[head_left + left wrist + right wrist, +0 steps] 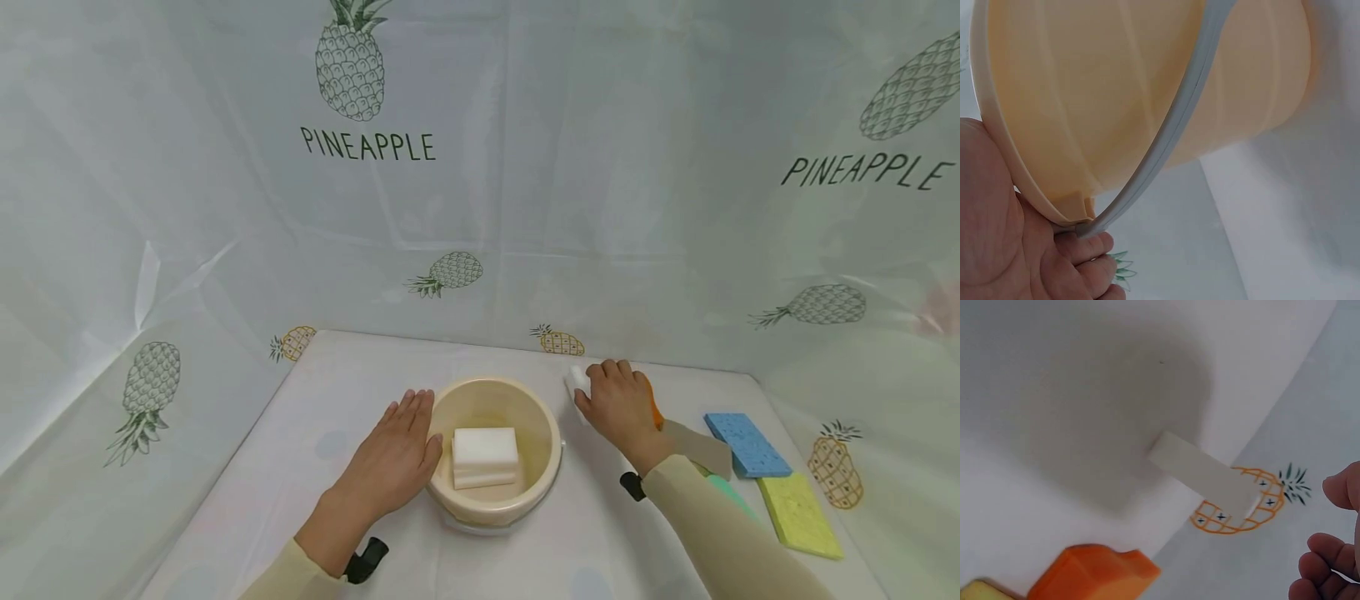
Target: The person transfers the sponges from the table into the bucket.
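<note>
A cream bucket (557, 437) with a grey handle (1166, 131) stands in the middle of the table, with stacked white sponge blocks (485, 452) inside. My left hand (393, 458) lies along the bucket's left rim, its fingers straight; in the left wrist view the palm (985, 219) is against the rim. Over to the right, my right hand (621, 407) hovers beside another white sponge block (1204, 475). Its thumb and loosely bent fingers (1329, 556) are apart, with nothing between them. An orange sponge (1091, 575) lies close by, partly hidden by the hand in the head view.
Right of my right forearm lie a blue sponge (747, 444), a yellow sponge (801, 515), a greyish-beige flat piece (699, 447) and a partly covered green piece (733, 497). A pineapple-printed sheet (502, 200) hangs behind the white tabletop (360, 367).
</note>
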Available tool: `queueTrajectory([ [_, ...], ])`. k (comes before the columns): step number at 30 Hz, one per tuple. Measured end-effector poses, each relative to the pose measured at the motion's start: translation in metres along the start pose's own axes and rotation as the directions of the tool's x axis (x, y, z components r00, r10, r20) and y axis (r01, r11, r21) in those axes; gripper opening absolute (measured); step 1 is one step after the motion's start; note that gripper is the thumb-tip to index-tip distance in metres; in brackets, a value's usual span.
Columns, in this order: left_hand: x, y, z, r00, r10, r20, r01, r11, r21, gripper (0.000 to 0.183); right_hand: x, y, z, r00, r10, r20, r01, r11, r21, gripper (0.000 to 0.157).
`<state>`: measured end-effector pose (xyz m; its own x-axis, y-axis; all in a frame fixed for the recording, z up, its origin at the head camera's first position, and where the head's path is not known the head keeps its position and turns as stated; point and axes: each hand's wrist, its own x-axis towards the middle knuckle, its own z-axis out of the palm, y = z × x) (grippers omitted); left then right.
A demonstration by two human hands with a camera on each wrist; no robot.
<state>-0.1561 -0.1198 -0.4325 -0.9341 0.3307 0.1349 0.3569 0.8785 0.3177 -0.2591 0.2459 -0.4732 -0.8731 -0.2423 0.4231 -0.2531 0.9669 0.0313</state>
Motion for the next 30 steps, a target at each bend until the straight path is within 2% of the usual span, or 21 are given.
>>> queueTrajectory([
  [5, 0.0, -0.001, 0.001, 1.0, -0.002, -0.001, 0.002, 1.0, -0.003, 0.065, -0.001, 0.004, 0.011, 0.999, 0.03, 0.018, -0.031, 0.999, 0.041, 0.035],
  [9, 0.001, -0.001, 0.001, 1.0, -0.004, -0.002, 0.004, 1.0, -0.008, 0.065, -0.001, 0.009, 0.017, 0.998, 0.043, 0.04, -0.044, 0.999, 0.03, 0.035],
  [18, 0.0, -0.001, 0.001, 1.0, 0.003, -0.012, -0.003, 1.0, -0.01, 0.065, -0.004, 0.022, 0.021, 0.989, 0.111, 0.097, -0.115, 0.993, 0.036, 0.037],
  [24, 0.0, -0.001, 0.0, 1.0, -0.005, -0.003, 0.005, 1.0, -0.006, 0.065, -0.004, 0.018, 0.022, 0.988, 0.107, 0.115, -0.113, 0.992, 0.05, 0.04],
  [30, -0.001, 0.0, -0.002, 1.0, -0.004, -0.001, 0.004, 1.0, -0.006, 0.065, -0.005, 0.017, 0.023, 0.985, 0.106, 0.138, -0.109, 0.994, 0.014, 0.041],
])
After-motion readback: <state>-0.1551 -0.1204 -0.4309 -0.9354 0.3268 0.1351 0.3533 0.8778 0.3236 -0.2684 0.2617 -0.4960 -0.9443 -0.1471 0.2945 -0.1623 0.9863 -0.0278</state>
